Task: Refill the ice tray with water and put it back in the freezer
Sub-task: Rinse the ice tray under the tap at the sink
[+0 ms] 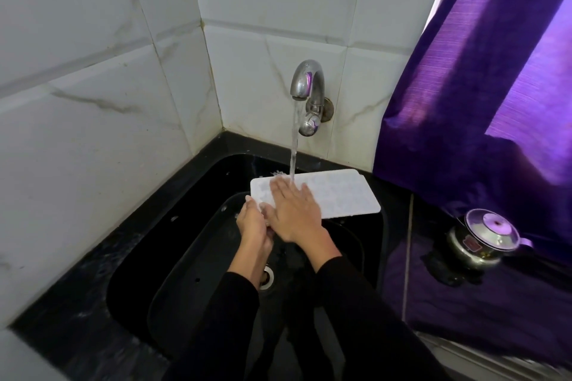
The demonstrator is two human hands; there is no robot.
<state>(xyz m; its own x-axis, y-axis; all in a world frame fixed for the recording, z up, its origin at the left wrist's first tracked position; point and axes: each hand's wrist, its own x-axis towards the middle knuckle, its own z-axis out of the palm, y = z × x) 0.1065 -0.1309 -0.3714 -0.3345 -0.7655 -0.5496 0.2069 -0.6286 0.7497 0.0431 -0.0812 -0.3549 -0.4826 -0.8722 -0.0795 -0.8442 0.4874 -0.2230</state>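
A: Where is the ice tray [337, 195] sitting?

B: It is lying across the far edge of the black sink [373, 244], under the chrome tap [306, 86] on the tiled wall. Its long side is running from the sink's far left toward the far right, and its right end is reaching the sink's right rim.

A: Is water running?

B: Yes, a stream of water [293, 145] is falling from the spout and landing on the tray's left part, just by the fingertips of the right hand [294, 210].

A: What is the right grip doing?

B: The right hand is lying flat on top of the tray's left half, fingers spread and stretched out, pressing rather than closing on anything.

A: And the left?

B: The left hand [252, 219] is curling round the tray's near left corner, thumb on top, clamping that corner. The fingers underneath are hidden. Both arms are wearing black sleeves.

A: Anything else on the desk?

B: A small steel pot with a lid [483, 241] is standing at the desk's right edge, well apart from the sink, below a purple curtain [483, 77] hanging along that side.
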